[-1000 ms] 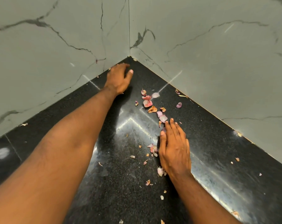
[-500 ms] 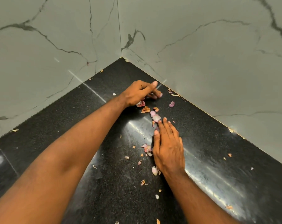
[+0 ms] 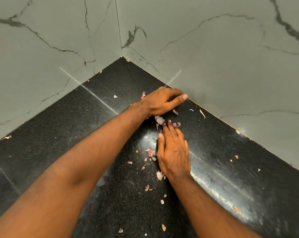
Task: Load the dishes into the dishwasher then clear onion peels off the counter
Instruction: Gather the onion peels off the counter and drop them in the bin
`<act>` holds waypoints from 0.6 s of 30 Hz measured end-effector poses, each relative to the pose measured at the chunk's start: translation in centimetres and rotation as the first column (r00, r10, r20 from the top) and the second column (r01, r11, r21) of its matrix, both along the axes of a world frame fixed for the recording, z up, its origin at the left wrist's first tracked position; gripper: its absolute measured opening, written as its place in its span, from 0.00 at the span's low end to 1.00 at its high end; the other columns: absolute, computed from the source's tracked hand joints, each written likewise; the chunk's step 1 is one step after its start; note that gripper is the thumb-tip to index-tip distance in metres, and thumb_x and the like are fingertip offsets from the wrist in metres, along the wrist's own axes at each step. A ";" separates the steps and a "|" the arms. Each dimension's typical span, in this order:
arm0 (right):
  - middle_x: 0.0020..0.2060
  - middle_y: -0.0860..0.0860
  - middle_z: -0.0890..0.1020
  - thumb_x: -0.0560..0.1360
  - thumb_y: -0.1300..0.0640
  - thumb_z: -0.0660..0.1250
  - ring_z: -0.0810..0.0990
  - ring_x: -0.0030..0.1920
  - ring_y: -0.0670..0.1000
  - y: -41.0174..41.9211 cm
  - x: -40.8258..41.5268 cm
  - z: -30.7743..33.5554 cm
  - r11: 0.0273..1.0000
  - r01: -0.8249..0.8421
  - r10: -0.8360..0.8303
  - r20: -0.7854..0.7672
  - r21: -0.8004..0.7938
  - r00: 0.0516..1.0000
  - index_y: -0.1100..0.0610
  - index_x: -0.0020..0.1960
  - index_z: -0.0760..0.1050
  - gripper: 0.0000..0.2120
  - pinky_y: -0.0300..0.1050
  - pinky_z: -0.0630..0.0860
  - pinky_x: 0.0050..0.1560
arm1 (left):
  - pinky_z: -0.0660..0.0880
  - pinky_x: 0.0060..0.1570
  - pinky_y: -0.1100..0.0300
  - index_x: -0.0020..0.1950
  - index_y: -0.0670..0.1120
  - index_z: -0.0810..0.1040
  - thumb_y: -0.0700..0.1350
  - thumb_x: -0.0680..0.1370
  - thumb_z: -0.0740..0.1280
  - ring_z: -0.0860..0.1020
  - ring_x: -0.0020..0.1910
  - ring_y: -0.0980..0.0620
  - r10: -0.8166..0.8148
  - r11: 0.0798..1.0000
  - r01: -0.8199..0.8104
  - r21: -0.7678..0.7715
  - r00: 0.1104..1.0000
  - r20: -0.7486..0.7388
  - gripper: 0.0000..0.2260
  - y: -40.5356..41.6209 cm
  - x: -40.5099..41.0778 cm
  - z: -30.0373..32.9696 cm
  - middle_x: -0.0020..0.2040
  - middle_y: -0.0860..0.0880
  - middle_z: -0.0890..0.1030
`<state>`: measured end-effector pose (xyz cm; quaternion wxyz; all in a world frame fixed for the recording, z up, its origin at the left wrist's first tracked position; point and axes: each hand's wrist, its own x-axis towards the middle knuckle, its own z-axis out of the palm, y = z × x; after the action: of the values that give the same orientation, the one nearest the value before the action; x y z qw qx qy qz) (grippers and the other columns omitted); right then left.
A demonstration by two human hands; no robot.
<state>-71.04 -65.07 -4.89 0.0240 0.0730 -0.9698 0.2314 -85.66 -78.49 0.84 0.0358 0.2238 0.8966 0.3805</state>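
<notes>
Setting: a black speckled counter (image 3: 97, 127) fills an inner corner where two grey marble-look walls (image 3: 214, 54) meet.
Landmark: the wall corner (image 3: 122, 56), at the far point of the counter.
Left hand (image 3: 162, 102): reaches across the body, nearer the corner than the other hand and close to the right-hand wall. Its palm faces down and its fingers are loosely curved over the counter. Whether it holds any peel cannot be told.
Right hand (image 3: 173, 152): lies flat, palm down, fingers straight and together, pointing toward the corner. It grips nothing; its fingertips touch the nearest peels.
Onion peels (image 3: 160, 120): pink and tan scraps lie on the counter, a cluster between the two hands, more along the thumb side of the right hand, and stray bits farther from the corner.
Wall edge: a few peel bits lie where counter meets wall.
</notes>
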 end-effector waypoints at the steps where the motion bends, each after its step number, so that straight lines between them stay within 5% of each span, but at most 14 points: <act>1: 0.80 0.46 0.66 0.87 0.46 0.51 0.58 0.80 0.46 0.0 0.1 0.0 1.000 0.004 -0.004 -0.003 0.001 1.000 0.51 0.81 0.65 0.24 0.46 0.58 0.78 | 0.71 0.71 0.43 0.71 0.47 0.77 0.66 0.84 0.51 0.76 0.70 0.48 -0.033 0.989 0.026 -0.146 0.999 -0.042 0.29 0.3 -0.3 -0.5 0.70 0.46 0.79; 3: 0.80 0.46 0.66 0.88 0.46 0.51 0.58 0.81 0.46 0.0 0.1 0.0 1.000 -0.002 0.002 0.002 -0.011 1.000 0.51 0.81 0.65 0.24 0.46 0.57 0.78 | 0.50 0.81 0.40 0.83 0.51 0.62 0.68 0.84 0.46 0.54 0.83 0.49 -0.122 0.927 0.160 -0.340 0.984 0.130 0.33 0.9 -0.2 -1.2 0.84 0.47 0.59; 4: 0.80 0.45 0.65 0.88 0.46 0.51 0.58 0.81 0.45 0.1 0.1 0.1 1.000 -0.007 0.007 0.010 -0.017 1.000 0.50 0.81 0.64 0.24 0.47 0.57 0.78 | 0.47 0.81 0.40 0.83 0.52 0.62 0.70 0.82 0.44 0.51 0.83 0.51 -0.164 0.908 0.239 -0.345 0.958 0.234 0.35 1.3 0.1 -1.2 0.84 0.48 0.57; 6: 0.80 0.46 0.65 0.88 0.45 0.50 0.58 0.81 0.46 0.1 0.1 0.1 1.000 -0.012 0.012 0.010 -0.024 1.000 0.51 0.81 0.65 0.24 0.48 0.58 0.79 | 0.61 0.79 0.43 0.72 0.51 0.79 0.73 0.81 0.45 0.70 0.76 0.53 -0.185 0.960 0.242 -0.143 0.927 0.326 0.38 1.5 0.9 -0.8 0.75 0.47 0.74; 8: 0.80 0.47 0.66 0.87 0.46 0.51 0.60 0.80 0.47 0.0 0.1 0.2 0.999 -0.009 0.008 -0.010 -0.032 1.000 0.52 0.80 0.66 0.24 0.49 0.60 0.79 | 0.77 0.66 0.47 0.57 0.47 0.87 0.66 0.85 0.50 0.84 0.57 0.55 -0.088 0.987 0.043 0.156 0.952 0.292 0.32 0.9 1.1 0.1 0.57 0.49 0.87; 10: 0.80 0.47 0.67 0.87 0.47 0.53 0.61 0.80 0.48 0.1 0.1 0.2 0.999 -0.010 0.009 -0.015 -0.046 1.000 0.52 0.79 0.68 0.23 0.49 0.60 0.79 | 0.79 0.60 0.51 0.57 0.47 0.86 0.63 0.86 0.50 0.85 0.51 0.55 0.158 0.973 -0.168 0.158 0.985 0.071 0.29 -0.7 1.1 0.8 0.52 0.51 0.87; 12: 0.79 0.47 0.69 0.87 0.48 0.55 0.62 0.79 0.48 0.2 0.3 0.2 0.996 -0.014 0.012 -0.015 -0.085 1.000 0.51 0.77 0.71 0.21 0.49 0.60 0.79 | 0.74 0.66 0.50 0.65 0.48 0.82 0.68 0.84 0.45 0.81 0.60 0.48 0.325 0.943 -0.331 -0.028 0.936 -0.137 0.34 -2.9 0.7 -0.2 0.60 0.46 0.84; 15: 0.73 0.50 0.74 0.87 0.50 0.58 0.69 0.73 0.50 0.5 0.4 0.3 0.987 -0.035 0.025 -0.062 -0.159 0.998 0.53 0.72 0.76 0.17 0.53 0.68 0.74 | 0.49 0.81 0.40 0.82 0.47 0.62 0.71 0.81 0.39 0.55 0.83 0.43 0.399 0.830 -0.368 -0.420 0.917 -0.016 0.40 -5.1 1.5 -3.1 0.82 0.42 0.61; 16: 0.69 0.50 0.75 0.87 0.51 0.58 0.71 0.68 0.51 0.5 0.4 0.4 0.983 -0.039 0.024 -0.083 -0.182 0.996 0.54 0.70 0.76 0.16 0.54 0.71 0.69 | 0.47 0.81 0.41 0.83 0.46 0.61 0.69 0.81 0.40 0.52 0.83 0.45 0.348 0.846 -0.309 -0.436 0.937 0.011 0.39 -5.3 2.3 -3.8 0.83 0.42 0.58; 18: 0.65 0.50 0.73 0.86 0.51 0.59 0.70 0.63 0.51 0.6 0.5 0.4 0.978 -0.008 -0.012 -0.097 -0.210 0.995 0.54 0.71 0.74 0.16 0.54 0.73 0.64 | 0.59 0.79 0.46 0.74 0.46 0.76 0.63 0.85 0.47 0.69 0.77 0.51 0.242 0.956 -0.238 -0.174 0.970 -0.001 0.31 -5.3 4.5 -4.7 0.75 0.44 0.75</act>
<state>-70.55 -64.50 -4.50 0.0791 0.0802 -0.9377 0.3285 -81.13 -83.83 -3.84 0.0178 0.1055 0.9463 0.3050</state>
